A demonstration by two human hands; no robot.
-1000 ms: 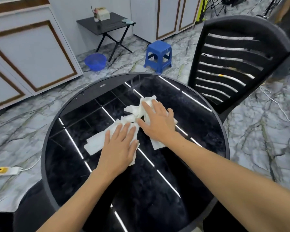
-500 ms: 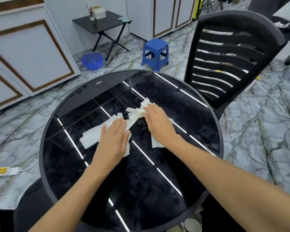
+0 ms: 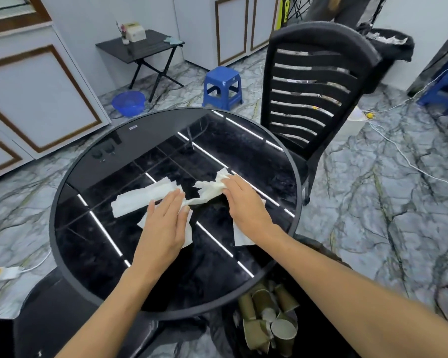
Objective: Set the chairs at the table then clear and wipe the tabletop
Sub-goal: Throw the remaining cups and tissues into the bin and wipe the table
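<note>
A round black glossy table (image 3: 93, 254) fills the middle of the head view. White paper towels (image 3: 140, 200) lie stretched across its top. My left hand (image 3: 166, 226) presses flat on the left part of the towels, fingers together. My right hand (image 3: 246, 202) presses on the bunched right part near the table's right side. A twisted strip of towel joins the two parts between my hands. A black slatted chair (image 3: 313, 81) stands at the table's far right edge. Another dark chair (image 3: 44, 316) sits at the near left, partly under the table.
A bin (image 3: 267, 321) with several used paper cups sits below the table's near right edge. A blue stool (image 3: 223, 86), a blue basin (image 3: 128, 102) and a black folding table (image 3: 140, 47) stand beyond. A power strip (image 3: 0, 273) and cables lie on the marble floor.
My hands have moved apart, stretching the paper towels out across the tabletop. The right hand has slid toward the right edge. The view has tilted down, revealing the bin of cups.
</note>
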